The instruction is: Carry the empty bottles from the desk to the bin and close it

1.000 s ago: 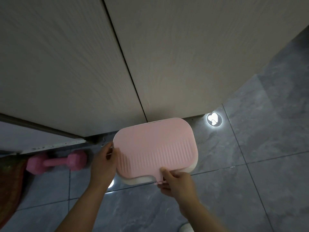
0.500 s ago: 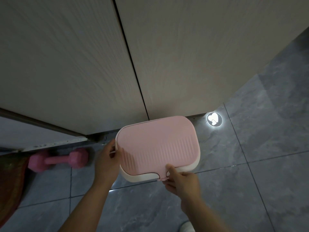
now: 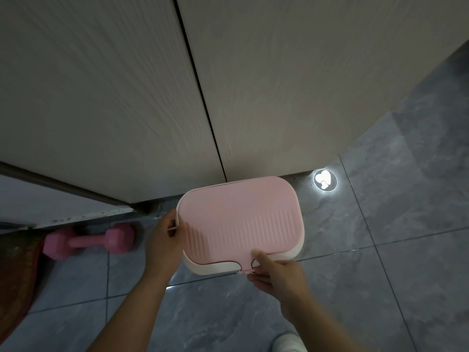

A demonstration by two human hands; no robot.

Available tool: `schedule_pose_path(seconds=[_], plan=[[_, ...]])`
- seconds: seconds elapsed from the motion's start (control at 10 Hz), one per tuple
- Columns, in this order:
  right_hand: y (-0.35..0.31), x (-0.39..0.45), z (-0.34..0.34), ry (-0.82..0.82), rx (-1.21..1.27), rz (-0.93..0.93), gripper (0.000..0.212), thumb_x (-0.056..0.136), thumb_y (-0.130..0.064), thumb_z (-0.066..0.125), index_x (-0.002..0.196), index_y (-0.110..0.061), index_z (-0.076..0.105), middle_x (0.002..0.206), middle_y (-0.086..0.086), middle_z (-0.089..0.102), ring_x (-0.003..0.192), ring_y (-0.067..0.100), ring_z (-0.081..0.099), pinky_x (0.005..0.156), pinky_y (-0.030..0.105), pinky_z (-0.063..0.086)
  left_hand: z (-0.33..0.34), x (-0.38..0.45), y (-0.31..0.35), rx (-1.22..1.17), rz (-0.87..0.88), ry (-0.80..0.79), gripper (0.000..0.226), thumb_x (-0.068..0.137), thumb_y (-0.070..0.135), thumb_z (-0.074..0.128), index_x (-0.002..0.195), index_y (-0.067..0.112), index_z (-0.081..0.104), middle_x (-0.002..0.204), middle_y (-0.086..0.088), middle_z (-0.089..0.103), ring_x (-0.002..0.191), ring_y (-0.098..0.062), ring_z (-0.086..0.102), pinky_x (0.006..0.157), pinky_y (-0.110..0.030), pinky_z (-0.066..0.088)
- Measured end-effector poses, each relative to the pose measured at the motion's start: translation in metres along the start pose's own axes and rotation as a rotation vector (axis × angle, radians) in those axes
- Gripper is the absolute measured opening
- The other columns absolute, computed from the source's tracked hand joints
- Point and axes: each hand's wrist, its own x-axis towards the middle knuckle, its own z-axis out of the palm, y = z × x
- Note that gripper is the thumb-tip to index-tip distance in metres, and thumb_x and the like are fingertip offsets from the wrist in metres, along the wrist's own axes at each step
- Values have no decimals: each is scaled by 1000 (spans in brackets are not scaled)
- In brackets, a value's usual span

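Observation:
A white bin (image 3: 215, 268) with a ribbed pink lid (image 3: 241, 217) stands on the grey tiled floor against a wooden cabinet. The lid lies down flat over the bin. My left hand (image 3: 165, 240) grips the bin's left edge, thumb on the lid. My right hand (image 3: 274, 273) pinches the small pink tab at the lid's front edge, thumb pressed on top. No bottles are in view; the bin's inside is hidden by the lid.
A pink dumbbell (image 3: 88, 241) lies on the floor to the left of the bin. A round lit heart-shaped spot (image 3: 324, 180) glows on the tiles at the right. Tall wooden cabinet doors (image 3: 177, 85) rise behind. A dark red cloth (image 3: 15, 273) is at the far left.
The lid has come down a little and now sits flatter on the bin. Both hands stayed on the bin, the right thumb pressing the front tab.

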Motion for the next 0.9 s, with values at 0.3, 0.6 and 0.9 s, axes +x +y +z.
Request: schedule_pose_path(seconds=[0.3, 0.6, 0.9], plan=[[2, 2, 1, 28, -66, -45, 31, 79, -21, 71, 57, 0, 67, 59, 13, 70, 62, 25, 70, 56, 28, 58, -1, 1, -4, 36, -28, -4, 41, 87, 3, 51, 124, 19, 58, 99, -1, 62, 89, -22, 59, 84, -34, 45], [-1, -14, -7, -28, -110, -39, 21, 87, -19, 64, 72, -5, 64, 76, 12, 67, 76, 24, 66, 68, 31, 55, -9, -18, -4, 51, -101, -11, 37, 87, 2, 50, 122, 11, 60, 112, -13, 68, 97, -23, 61, 84, -33, 43], [-32, -90, -34, -89, -206, -77, 20, 92, -8, 52, 74, -6, 59, 71, 10, 63, 65, 21, 60, 60, 26, 48, -39, -88, 27, -64, -213, -40, 23, 92, 5, 45, 109, 5, 61, 85, -12, 64, 81, -31, 63, 90, -50, 51]])
